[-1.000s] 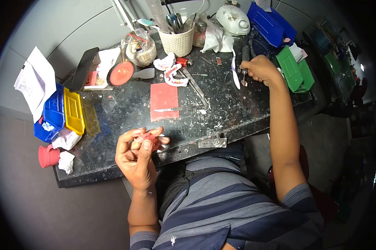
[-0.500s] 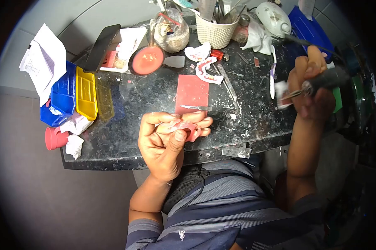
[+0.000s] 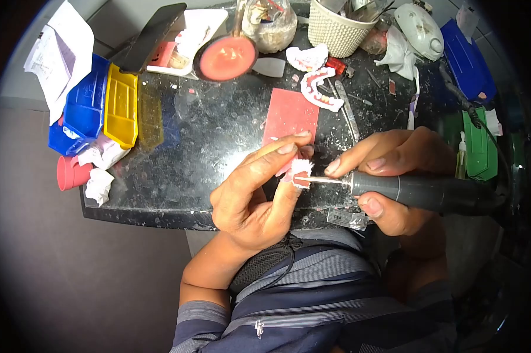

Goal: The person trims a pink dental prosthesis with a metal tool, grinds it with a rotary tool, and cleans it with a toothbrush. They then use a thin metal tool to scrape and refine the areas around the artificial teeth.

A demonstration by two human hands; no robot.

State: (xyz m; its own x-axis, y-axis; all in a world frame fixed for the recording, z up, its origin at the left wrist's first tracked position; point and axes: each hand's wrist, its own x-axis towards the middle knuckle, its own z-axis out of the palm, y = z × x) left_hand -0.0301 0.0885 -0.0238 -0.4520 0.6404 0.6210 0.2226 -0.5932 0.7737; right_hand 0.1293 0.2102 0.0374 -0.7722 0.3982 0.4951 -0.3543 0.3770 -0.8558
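My left hand pinches a small pink-and-white denture piece between thumb and fingers, above the front edge of the black worktable. My right hand grips a dark rotary handpiece like a pen. Its thin metal bur points left and touches the denture piece. A black cord runs from the handpiece off to the right.
On the table lie a red wax sheet, a set of pink dentures, a red bowl, a woven tool cup and yellow and blue trays. A red cup sits at the left edge, green boxes at right.
My right hand lifted the handpiece off the far right of the table and brought it in front of me. The bur now meets the denture piece held in my left hand.
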